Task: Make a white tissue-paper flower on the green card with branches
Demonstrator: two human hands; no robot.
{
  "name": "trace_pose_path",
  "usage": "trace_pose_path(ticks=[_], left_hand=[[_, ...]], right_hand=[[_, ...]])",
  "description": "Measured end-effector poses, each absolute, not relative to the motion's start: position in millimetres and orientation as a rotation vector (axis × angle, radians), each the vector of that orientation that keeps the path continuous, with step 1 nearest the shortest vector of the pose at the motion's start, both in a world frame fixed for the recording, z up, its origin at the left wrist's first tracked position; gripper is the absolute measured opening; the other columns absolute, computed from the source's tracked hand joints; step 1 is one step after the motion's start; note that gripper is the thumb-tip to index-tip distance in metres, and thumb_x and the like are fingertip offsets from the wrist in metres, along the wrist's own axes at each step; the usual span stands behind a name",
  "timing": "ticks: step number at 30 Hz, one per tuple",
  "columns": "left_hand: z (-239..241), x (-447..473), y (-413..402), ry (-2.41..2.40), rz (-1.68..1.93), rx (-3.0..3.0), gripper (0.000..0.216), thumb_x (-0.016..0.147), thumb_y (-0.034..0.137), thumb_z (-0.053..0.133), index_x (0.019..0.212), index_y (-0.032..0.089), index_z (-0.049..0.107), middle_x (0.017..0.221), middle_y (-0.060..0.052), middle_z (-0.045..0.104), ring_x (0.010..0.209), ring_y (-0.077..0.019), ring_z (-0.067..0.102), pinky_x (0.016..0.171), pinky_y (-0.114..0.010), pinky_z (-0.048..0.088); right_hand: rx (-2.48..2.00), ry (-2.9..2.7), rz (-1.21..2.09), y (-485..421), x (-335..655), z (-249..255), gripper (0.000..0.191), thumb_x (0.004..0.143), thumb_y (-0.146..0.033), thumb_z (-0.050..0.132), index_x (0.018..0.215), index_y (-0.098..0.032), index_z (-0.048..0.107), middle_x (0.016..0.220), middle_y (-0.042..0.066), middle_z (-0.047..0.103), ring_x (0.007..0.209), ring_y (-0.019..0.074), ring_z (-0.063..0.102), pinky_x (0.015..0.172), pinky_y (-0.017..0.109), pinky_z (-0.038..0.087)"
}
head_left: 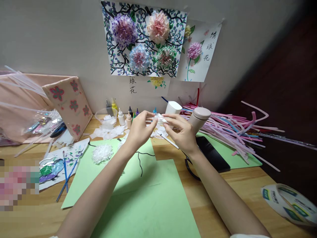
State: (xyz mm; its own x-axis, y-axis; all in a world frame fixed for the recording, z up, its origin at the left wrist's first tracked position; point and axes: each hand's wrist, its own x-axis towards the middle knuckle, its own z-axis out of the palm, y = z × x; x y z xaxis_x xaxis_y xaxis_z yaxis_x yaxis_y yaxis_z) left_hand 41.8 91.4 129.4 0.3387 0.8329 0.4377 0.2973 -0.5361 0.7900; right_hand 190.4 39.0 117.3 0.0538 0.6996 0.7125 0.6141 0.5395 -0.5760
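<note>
Both my hands are raised over the desk and pinch a small wad of white tissue paper (159, 118) between them. My left hand (140, 130) grips its left side with fingertips closed. My right hand (182, 132) holds the right side, fingers curled round it. Below them lies a light green paper sheet (148, 198) with a black branch line drawn on it. A finished white tissue flower (102, 153) rests on the sheet's upper left part.
Small paint bottles (121, 115), a clear bowl (106, 117) and white paper scraps stand at the back. A white cup (173, 108), a beige tumbler (199, 119), a black phone (210, 153) and a pile of pipe cleaners (235, 129) lie right. Brushes (65, 172) and a paint palette (49, 167) lie left.
</note>
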Motion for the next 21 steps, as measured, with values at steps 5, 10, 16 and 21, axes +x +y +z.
trace_pose_path(ticks=[5,10,16,21], left_hand=[[127,48,85,1.004,1.346,2.088,0.008,0.084,0.02,0.05,0.082,0.017,0.058,0.104,-0.01,0.054,0.104,-0.0193,0.053,0.079,-0.031,0.05],[122,58,74,1.12,1.429,2.143,0.01,0.086,0.02,0.05,0.088,0.018,0.059,0.097,-0.008,0.05,0.097,-0.0195,0.051,0.088,-0.036,0.043],[123,56,74,0.889,1.293,2.071,0.011,0.088,0.017,0.045,0.09,0.018,0.055,0.09,-0.005,0.058,0.085,-0.0153,0.056,0.078,-0.028,0.046],[124,54,77,0.801,1.194,1.972,0.011,0.086,0.018,0.046,0.094,0.018,0.053,0.094,-0.005,0.059,0.087,-0.0154,0.056,0.079,-0.029,0.045]], right_hand=[[-1.213,-1.573,-0.011,38,186,113,0.015,0.084,-0.021,0.056,0.085,-0.023,0.071,0.089,0.006,0.07,0.083,0.0219,0.065,0.077,0.036,0.052],[-1.302,-1.532,-0.012,38,187,109,0.013,0.081,-0.021,0.059,0.071,-0.021,0.067,0.074,0.004,0.069,0.07,0.0205,0.065,0.067,0.032,0.052],[-1.342,-1.407,0.17,42,194,110,0.018,0.07,-0.021,0.07,0.083,-0.02,0.056,0.071,0.001,0.067,0.066,0.0192,0.066,0.061,0.03,0.052],[-1.303,-1.54,0.432,45,199,113,0.011,0.079,-0.024,0.061,0.089,-0.019,0.062,0.084,0.004,0.069,0.079,0.0192,0.066,0.069,0.031,0.052]])
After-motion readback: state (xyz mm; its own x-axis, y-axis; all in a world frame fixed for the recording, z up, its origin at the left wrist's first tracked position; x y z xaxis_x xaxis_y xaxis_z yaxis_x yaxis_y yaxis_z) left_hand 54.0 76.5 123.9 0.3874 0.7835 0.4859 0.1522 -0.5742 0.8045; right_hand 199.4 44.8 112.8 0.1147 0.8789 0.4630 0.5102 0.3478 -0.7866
